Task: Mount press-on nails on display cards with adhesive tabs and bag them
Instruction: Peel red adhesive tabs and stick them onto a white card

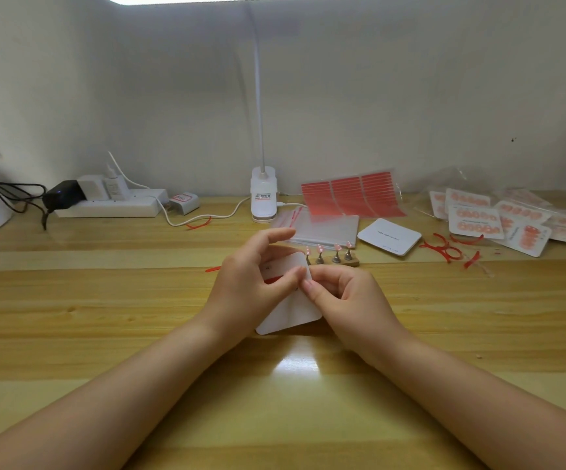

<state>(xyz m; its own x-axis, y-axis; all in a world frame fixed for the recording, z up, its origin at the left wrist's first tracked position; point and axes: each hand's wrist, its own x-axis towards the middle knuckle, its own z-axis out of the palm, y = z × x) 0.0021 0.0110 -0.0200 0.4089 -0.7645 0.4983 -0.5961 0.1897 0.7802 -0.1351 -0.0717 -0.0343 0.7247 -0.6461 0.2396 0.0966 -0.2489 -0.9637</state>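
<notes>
A white display card [291,312] lies tilted on the wooden desk [105,300] under both hands. My left hand [249,283] rests over its upper part, fingers curved, with a red adhesive strip partly visible beneath it. My right hand [342,293] pinches the card's right edge between thumb and forefinger. Just behind the card, a small wooden stand [334,258] holds several press-on nails on pegs. Red adhesive tab sheets [353,193] lie at the back. A stack of clear bags [329,228] and a pile of blank cards [389,236] sit beside them.
Bagged finished nail cards [498,220] are heaped at the far right, with red backing scraps [444,249] near them. A white clip lamp [263,195] stands at the back centre. A power strip with chargers [108,201] and cables occupies the back left.
</notes>
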